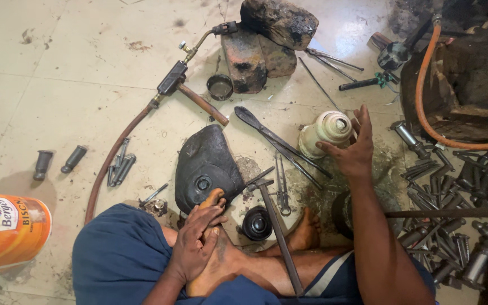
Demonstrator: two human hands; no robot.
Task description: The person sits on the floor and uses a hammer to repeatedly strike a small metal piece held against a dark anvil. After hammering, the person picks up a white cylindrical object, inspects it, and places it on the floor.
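I sit cross-legged on a tiled floor. My left hand (197, 240) rests on my own bare foot, holding no tool, next to a dark rounded metal block (205, 164). My right hand (352, 148) reaches forward with fingers spread, touching the side of a dirty white ribbed jar (324, 133). A hammer (275, 223) lies across my legs, its head near the block. A small black round cup (256, 223) sits between my feet.
A gas torch (190, 70) with a brown hose (114, 158) points at blackened bricks (264, 42). Long tongs (278, 141) and pliers (282, 183) lie in front. Several metal cylinders (453, 214) are heaped right. An orange hose (425, 101) and an orange can (7, 231) flank me.
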